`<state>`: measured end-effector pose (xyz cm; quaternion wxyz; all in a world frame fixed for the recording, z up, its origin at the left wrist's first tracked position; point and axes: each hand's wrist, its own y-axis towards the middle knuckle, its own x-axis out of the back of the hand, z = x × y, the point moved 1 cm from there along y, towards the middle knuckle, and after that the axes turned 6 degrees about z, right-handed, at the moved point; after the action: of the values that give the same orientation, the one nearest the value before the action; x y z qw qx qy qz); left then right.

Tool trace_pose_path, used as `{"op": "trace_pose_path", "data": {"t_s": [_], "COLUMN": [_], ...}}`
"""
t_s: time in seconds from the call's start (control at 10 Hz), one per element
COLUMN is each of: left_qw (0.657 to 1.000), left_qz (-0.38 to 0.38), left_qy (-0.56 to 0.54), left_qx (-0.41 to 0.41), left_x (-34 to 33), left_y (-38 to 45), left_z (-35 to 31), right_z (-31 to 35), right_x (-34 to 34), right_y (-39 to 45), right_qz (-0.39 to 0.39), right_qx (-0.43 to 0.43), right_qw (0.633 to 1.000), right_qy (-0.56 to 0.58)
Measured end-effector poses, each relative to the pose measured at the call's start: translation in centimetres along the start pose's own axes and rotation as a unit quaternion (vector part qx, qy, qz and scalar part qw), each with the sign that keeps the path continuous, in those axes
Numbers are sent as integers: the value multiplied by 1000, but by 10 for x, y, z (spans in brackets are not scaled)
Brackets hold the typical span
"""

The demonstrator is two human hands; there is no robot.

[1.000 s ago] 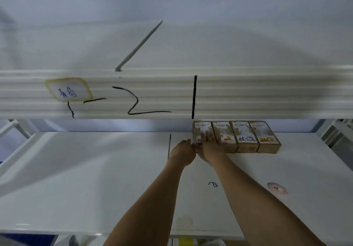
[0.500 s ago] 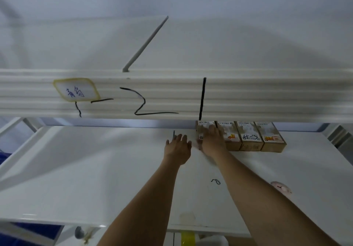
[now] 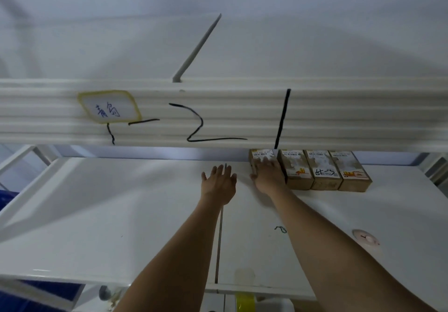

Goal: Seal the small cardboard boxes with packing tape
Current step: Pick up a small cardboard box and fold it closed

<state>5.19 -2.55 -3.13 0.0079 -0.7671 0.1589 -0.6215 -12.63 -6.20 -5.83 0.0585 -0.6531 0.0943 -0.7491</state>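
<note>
Four small cardboard boxes lined up at back of shelf. Right hand laid flat on leftmost box, fingers straight; left hand spread, nothing held. Box best seated flush against neighbour, row kept square.

The right hand hides most of the leftmost box; label print is unreadable.

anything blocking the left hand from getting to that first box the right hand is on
Nothing visible does. The left hand hovers open over bare white shelf, just beside the leftmost box, which the right hand rests on.
</note>
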Motion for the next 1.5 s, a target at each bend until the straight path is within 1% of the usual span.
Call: {"op": "trace_pose_path", "data": {"t_s": [0.1,0.2,0.3,0.4,0.5,0.6,0.7,0.8,0.9,1.0,1.1,1.2,1.3,1.4,1.5], "left_qw": [1000,1000,1000,1000,1000,999,998,997,996,994,992,985,979,974,963], "left_qz": [7,7,5,9,9,12,14,17,29,32,33,33,27,17,5], "left_qy": [-4,-12,-19,-21,-28,-40,-63,-79,-88,-102,-122,-171,-200,-224,-269], "left_qx": [6,4,-3,1,3,2,-2,3,7,9,6,1,-13,-7,13], "left_x": [1,2,5,6,4,7,13,19,24,28,32,35,37,37,38], "left_y": [0,-1,-1,-2,-5,-11,-18,-28,-40,-53,-64,-77,-92,-104,-112], "left_z": [1,0,-1,2,4,7,11,13,8,-3,-18,-33,-48,-58,-64], "right_z": [1,-2,-5,-3,2,7,11,15,24,25,15,4,-13,-26,-37], "right_x": [4,10,9,5,12,19,26,29,38,34,31,37,34,35,29], "right_y": [-12,-19,-22,-23,-27,-28,-34,-50,-92,-126,-148,-173,-187,-199,-206], "right_qz": [-4,-7,1,-4,-19,-43,-60,-70,-77,-34,-10,28,47,54,65], "right_qx": [-3,-5,-26,-29,-24,-10,-17,-35,-32,-73,-107,-132,-125,-130,-133], "right_qw": [999,998,996,996,994,996,992,968,878,783,691,586,523,471,429], "right_qy": [46,69,80,87,102,81,112,239,472,616,715,799,842,871,891]}}
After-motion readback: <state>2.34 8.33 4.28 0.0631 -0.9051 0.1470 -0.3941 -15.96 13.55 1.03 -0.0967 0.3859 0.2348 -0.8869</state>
